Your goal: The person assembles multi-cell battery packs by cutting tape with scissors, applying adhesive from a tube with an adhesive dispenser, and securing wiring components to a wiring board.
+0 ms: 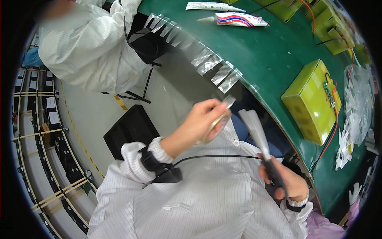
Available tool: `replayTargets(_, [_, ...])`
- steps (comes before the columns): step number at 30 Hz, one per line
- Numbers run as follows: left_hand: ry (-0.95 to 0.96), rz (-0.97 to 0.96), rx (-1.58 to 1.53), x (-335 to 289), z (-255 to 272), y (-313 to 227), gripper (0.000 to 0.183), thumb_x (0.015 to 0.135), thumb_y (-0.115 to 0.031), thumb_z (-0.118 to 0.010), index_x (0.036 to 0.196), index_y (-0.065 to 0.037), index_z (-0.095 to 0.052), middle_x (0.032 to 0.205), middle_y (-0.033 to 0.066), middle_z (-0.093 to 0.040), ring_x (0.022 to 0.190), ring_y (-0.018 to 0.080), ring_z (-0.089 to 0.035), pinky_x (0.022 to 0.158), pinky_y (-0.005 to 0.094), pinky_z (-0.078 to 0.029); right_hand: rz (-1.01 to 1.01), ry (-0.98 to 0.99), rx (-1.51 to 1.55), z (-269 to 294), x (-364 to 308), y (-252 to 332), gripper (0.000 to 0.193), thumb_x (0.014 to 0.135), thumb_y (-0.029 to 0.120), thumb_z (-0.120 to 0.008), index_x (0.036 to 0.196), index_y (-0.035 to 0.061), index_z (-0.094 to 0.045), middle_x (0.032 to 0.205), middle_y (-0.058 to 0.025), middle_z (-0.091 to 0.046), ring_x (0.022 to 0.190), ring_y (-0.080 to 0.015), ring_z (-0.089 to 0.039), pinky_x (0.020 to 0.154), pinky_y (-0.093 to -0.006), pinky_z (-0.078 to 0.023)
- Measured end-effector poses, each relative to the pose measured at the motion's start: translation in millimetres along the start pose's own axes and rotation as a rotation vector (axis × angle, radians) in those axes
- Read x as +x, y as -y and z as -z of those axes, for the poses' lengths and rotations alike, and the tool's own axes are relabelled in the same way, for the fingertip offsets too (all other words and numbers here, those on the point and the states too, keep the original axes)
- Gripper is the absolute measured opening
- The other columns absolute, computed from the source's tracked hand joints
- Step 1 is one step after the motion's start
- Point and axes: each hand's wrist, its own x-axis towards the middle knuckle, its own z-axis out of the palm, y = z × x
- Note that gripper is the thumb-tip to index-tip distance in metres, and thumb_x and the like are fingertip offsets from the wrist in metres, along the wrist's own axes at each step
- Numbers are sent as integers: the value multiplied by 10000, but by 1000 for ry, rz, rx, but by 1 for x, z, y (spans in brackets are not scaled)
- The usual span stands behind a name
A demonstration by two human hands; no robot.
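Just off the near edge of the green worktop (pixel 270 51), the left hand (pixel 195 121) has its grip closed around a tape roll (pixel 225 118), thumb and fingers pinching the rim, with a short clear end (pixel 229 100) sticking out toward the edge. To its right, also clear of the worktop, the right hand (pixel 293 182) wraps its grip around the dark handles of the scissors (pixel 259 135); the pale blades point up toward the same edge, too blurred to tell how far apart they stand. Along that edge hangs a row of clear tape strips (pixel 209 64). Near the edge's right stretch sits a yellow-green block (pixel 306 104) bearing a small circuit board (pixel 328 95) and wires, a clear plastic bag (pixel 358 101) beyond it. Past the strips lie two tubes (pixel 243 20). Left of the worktop sits a person in a white coat (pixel 91 51).
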Motion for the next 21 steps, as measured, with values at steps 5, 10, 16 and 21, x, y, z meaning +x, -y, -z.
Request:
replayTargets(5, [-14,-97,-80,31,-32,-32,367,892,-375,-451,870,-16,-526,524,1,-473,381,52,-393,385,187,-326,-7,-176,168,6,-26,5,1279,423,673,-695,1341,-15,-129,961,-38,-408,745,-113,-367,681,-220,-330])
replayTargets(10, [-6,-27,-44,39,-28,-35,364,884,-385,-463,843,-30,-530,531,6,-480,381,45,-380,371,180,-310,18,-121,155,12,-24,-14,1259,432,602,-746,1349,-8,-136,936,-50,-425,700,-115,-362,617,-220,-342])
replayTargets(16, [-103,81,7,44,-32,-38,367,884,-393,-456,852,-36,-535,517,1,-465,362,49,-373,357,182,-301,49,-72,182,20,-29,-31,1193,483,368,-831,1375,42,-109,949,-60,-429,653,-113,-334,598,-215,-334])
replayTargets(21, [-132,125,5,48,-32,-38,425,866,-436,-464,854,-17,-532,500,6,-451,346,58,-365,340,197,-286,68,-71,135,25,-30,-39,1155,475,211,-825,1380,65,-123,961,-66,-433,654,-113,-341,603,-214,-342])
